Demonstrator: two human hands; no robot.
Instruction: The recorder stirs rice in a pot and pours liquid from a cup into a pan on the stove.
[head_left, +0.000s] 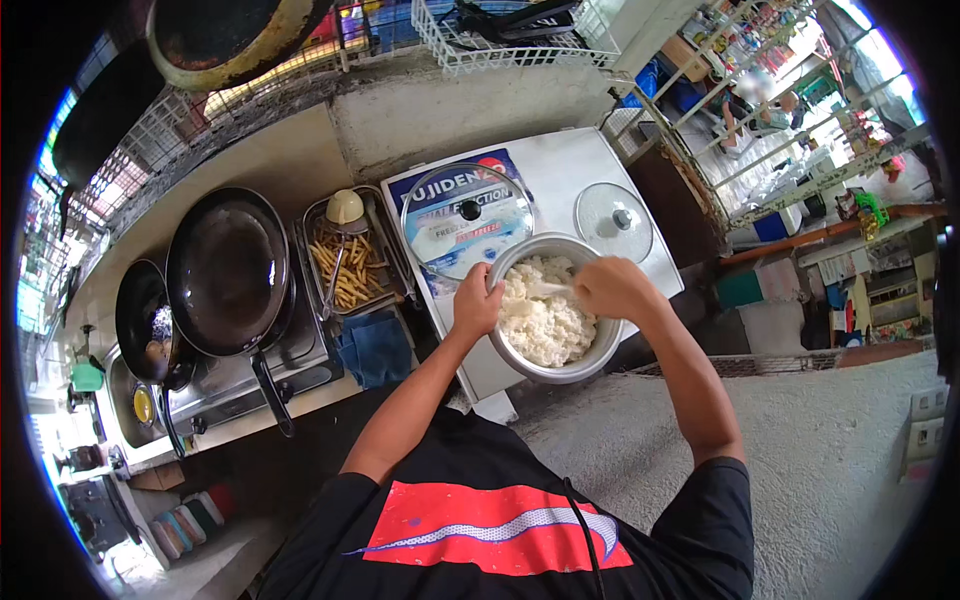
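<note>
A grey metal pot (556, 374) rests at the front edge of a white chest freezer (553, 160) before me. White cooked rice (544, 322) fills much of it. My left hand (478, 301) grips the pot's left rim, thumb on the inner side. Over the right side of the pot, my right hand (619, 286) is closed on the handle of a pale rice paddle (551, 289), whose blade is in the rice. Behind the pot lies a large glass lid (442, 225) with a black knob. A smaller glass lid (611, 240) lies to the right.
Left of the freezer, a metal tray (306, 259) holds fries (349, 274), a spoon and a cream cup (346, 208). A blue cloth (375, 349) hangs below. Frying pans (229, 262) stand over the stove (247, 382). Beyond window bars (757, 169), a person (739, 124) is visible.
</note>
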